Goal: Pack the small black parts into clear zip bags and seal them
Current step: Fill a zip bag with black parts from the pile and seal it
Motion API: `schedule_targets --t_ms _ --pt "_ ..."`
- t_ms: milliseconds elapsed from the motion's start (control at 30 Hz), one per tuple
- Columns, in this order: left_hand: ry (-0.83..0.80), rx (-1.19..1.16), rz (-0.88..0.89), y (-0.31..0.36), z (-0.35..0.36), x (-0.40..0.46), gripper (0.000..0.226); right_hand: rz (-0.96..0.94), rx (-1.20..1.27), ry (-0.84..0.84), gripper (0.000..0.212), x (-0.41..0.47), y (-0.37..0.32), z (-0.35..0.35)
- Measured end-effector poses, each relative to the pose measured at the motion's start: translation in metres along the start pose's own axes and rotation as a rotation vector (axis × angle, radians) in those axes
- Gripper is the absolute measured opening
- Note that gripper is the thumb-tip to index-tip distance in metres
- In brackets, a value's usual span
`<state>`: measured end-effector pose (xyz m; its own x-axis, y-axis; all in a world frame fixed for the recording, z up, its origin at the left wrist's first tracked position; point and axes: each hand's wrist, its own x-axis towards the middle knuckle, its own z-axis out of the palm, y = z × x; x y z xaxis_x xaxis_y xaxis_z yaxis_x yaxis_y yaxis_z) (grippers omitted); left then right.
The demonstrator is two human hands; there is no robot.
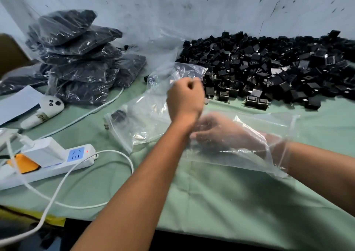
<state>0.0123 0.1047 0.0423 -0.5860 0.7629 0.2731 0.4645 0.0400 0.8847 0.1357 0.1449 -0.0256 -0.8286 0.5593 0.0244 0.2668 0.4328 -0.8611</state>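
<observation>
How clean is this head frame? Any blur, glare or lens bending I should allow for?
Head view: the right hand is smeared and veiled inside the clear bag; the left hand is sharper, pinching another bag. Glare streaks the film on the packed stack. The pile of black parts reads crisp. Wide-angle bending curves the table edge.

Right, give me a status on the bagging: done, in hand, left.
Done: a stack of filled bags sits far left. In hand: the right hand is inside an open clear bag, while the left hand grips another bag. Left: a large heap of loose black parts waits at right.
</observation>
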Motion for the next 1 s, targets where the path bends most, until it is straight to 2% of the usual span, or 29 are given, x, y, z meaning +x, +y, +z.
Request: schedule_targets --t_ms 100,233,333,467,533,600,633,700,800,900,1000 --pt "0.111 -0.035 -0.193 -0.032 -0.018 0.019 0.035 0.025 0.001 -0.056 0.025 0.008 0.005 0.001" --pt "0.096 0.026 -0.248 -0.054 -0.025 0.018 0.032 0.046 0.068 -0.073 0.028 0.007 0.006 0.001" --pt "0.055 0.073 -0.208 -0.061 -0.021 0.011 0.030 0.042 0.011 -0.078 0.014 0.012 0.011 0.003" --pt "0.020 0.164 -0.082 -0.063 -0.014 0.005 0.032 -0.068 -0.234 -0.043 0.038 0.016 0.008 0.008" --pt "-0.044 0.276 0.026 -0.066 -0.009 0.001 0.030 -0.091 -0.197 -0.051 0.026 0.015 0.003 0.010" --pt "-0.124 0.438 0.112 -0.070 -0.003 -0.005 0.033 -0.024 -0.239 -0.032 0.010 0.018 0.003 0.009" --pt "-0.156 0.521 0.140 -0.073 0.000 -0.008 0.036 0.022 -0.342 -0.008 0.005 0.019 0.003 0.007" --pt "-0.193 0.657 0.176 -0.077 0.003 -0.013 0.043 0.084 -0.477 0.020 0.014 0.018 0.007 0.003" --pt "-0.226 0.793 0.167 -0.079 0.006 -0.014 0.050 0.129 -0.366 0.012 0.010 -0.001 0.009 -0.019" --pt "-0.270 0.846 0.137 -0.079 0.009 -0.013 0.052 0.103 -0.382 -0.110 0.030 -0.025 0.004 -0.049" --pt "-0.294 0.859 0.089 -0.078 0.011 -0.013 0.055 0.173 -0.276 -0.207 0.029 -0.051 0.004 -0.069"
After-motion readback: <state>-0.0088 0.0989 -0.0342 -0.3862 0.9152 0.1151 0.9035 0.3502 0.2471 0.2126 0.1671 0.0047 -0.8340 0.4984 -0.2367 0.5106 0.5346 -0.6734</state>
